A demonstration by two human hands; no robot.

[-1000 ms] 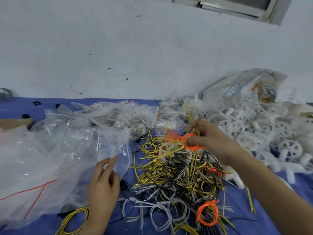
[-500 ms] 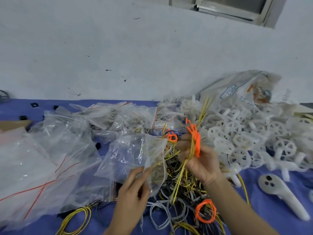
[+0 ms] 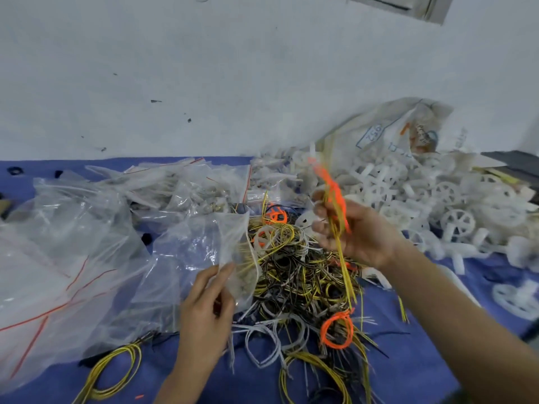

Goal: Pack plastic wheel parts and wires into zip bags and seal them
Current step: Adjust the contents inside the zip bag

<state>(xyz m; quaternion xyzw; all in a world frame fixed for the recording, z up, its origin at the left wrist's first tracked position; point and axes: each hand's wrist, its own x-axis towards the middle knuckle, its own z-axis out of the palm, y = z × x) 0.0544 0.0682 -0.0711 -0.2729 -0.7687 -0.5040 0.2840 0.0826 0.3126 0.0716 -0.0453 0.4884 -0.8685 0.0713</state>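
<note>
Our right hand [image 3: 354, 228] now lifts gripped orange and yellow wires [image 3: 335, 205]; left hand [image 3: 208, 298] has raised the zip bag [image 3: 204, 249], pinched, ready for loading.

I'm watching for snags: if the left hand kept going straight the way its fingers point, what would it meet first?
The left hand already pinches the clear zip bag. Its fingers point up and slightly right, so beyond the bag they would probably meet the tangled wire pile first, though depth is hard to judge.

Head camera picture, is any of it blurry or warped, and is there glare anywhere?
Head view: the orange wire in the right hand smears with motion blur at its top; the wide lens bows the window frame at the top edge; soft glare spots sit on the clear zip bag pinched by the left hand.
</note>
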